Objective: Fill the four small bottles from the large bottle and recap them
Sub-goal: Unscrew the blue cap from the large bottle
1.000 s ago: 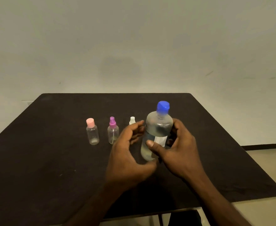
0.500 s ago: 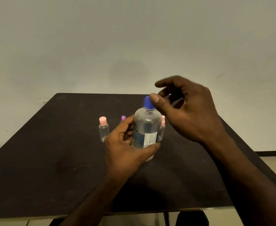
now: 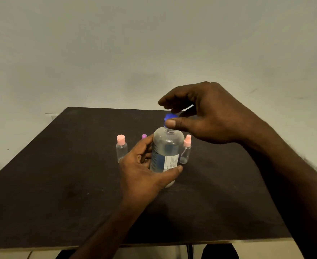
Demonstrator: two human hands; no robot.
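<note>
The large clear bottle (image 3: 168,148) stands upright on the dark table (image 3: 60,184), and my left hand (image 3: 144,171) grips its body. My right hand (image 3: 206,114) pinches its blue cap (image 3: 170,116) from above between thumb and fingers. Behind it stand small clear bottles: one with a pink cap (image 3: 121,147) at the left, a pink spray bottle (image 3: 185,149) at the right, and a purple top (image 3: 144,136) peeking over my left hand. A fourth small bottle is hidden behind the large one.
A plain pale wall (image 3: 154,43) rises behind the table. The table's front edge (image 3: 172,243) runs close to me, with a metal leg (image 3: 190,251) below it.
My right hand has come down from hovering beside the cap and now pinches it. My left hand keeps holding the large bottle in place.
</note>
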